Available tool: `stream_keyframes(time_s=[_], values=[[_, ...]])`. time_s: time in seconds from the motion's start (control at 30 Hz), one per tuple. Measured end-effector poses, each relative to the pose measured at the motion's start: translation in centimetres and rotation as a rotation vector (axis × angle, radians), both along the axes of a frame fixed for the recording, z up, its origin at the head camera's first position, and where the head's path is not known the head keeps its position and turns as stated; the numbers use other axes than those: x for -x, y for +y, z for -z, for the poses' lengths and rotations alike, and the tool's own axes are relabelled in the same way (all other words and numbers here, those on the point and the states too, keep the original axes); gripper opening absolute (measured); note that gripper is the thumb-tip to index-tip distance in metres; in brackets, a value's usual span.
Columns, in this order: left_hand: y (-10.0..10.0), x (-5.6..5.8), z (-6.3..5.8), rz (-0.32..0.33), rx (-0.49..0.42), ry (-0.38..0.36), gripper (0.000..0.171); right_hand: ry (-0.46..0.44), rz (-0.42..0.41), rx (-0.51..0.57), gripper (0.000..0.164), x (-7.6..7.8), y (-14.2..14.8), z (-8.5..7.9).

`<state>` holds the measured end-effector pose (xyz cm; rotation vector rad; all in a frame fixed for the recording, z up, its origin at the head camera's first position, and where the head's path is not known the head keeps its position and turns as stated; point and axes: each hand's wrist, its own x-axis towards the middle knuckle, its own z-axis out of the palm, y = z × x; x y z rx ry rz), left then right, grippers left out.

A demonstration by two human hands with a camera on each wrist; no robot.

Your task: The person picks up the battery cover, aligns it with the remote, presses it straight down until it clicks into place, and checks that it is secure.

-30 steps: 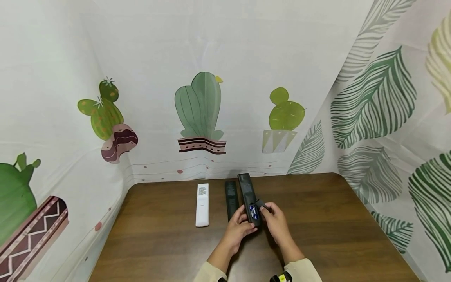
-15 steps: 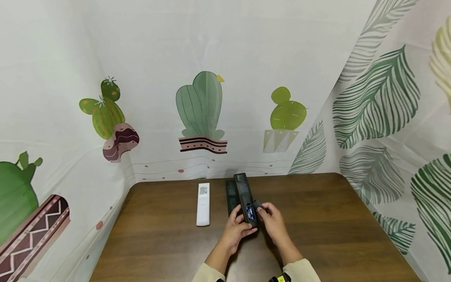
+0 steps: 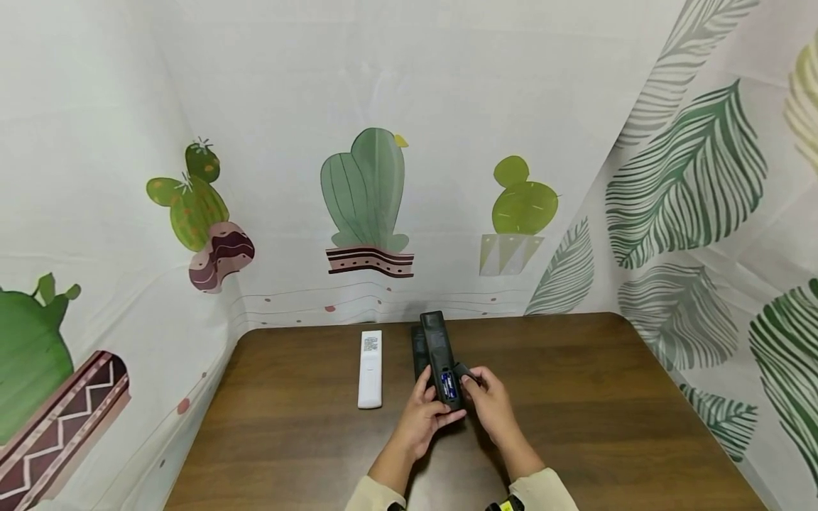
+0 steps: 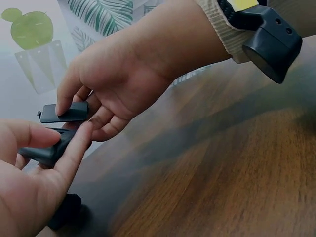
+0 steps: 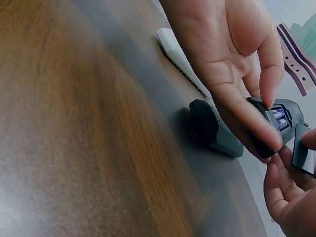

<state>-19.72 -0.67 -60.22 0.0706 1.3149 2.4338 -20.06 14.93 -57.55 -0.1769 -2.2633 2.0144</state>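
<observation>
My left hand grips the lower end of a black remote control, back side up and raised off the table. Its battery compartment lies open, with blue batteries inside. In my right hand the thumb and fingers pinch the small black battery cover just right of the compartment. The left wrist view shows this cover apart from the remote, with a little tab at one end. Under the held remote, a second black remote lies on the table, partly hidden by it and by my left hand.
A white remote lies face down on the brown wooden table, left of the black ones. Behind the table's far edge hangs a white cloth printed with cacti and leaves.
Both hands have shifted slightly left with the held remote and its cover, so the remote now overlaps more of the second black one. Both grips are unchanged.
</observation>
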Motion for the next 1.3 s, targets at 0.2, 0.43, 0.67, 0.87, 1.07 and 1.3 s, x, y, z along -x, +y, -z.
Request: stream_keyframes(time_s=[0.2,0.43,0.67,0.87,1.07,1.3], values=[[-0.4,0.0,-0.3,0.021,-0.036,-0.001,0.097,0.007,-0.004,0.033,0.015,0.1,-0.3,-0.1],[-0.7,0.0,-0.6,0.017,-0.016,0.007,0.096,0.012,-0.015,0.05,0.019,0.1,-0.1,0.1],[-0.9,0.2,-0.7,0.008,-0.002,0.028,0.097,-0.008,0.026,-0.098,0.02,0.4,-0.1,-0.2],[-1.1,0.2,-0.9,-0.004,0.013,0.03,0.097,0.023,0.01,-0.125,0.021,0.3,-0.1,-0.2],[-1.3,0.2,-0.8,-0.019,0.029,0.023,0.095,0.065,-0.046,-0.126,0.034,0.5,0.0,-0.2],[-1.4,0.2,-0.8,-0.021,0.034,0.019,0.096,0.05,-0.115,-0.064,0.055,0.7,0.4,-0.4]])
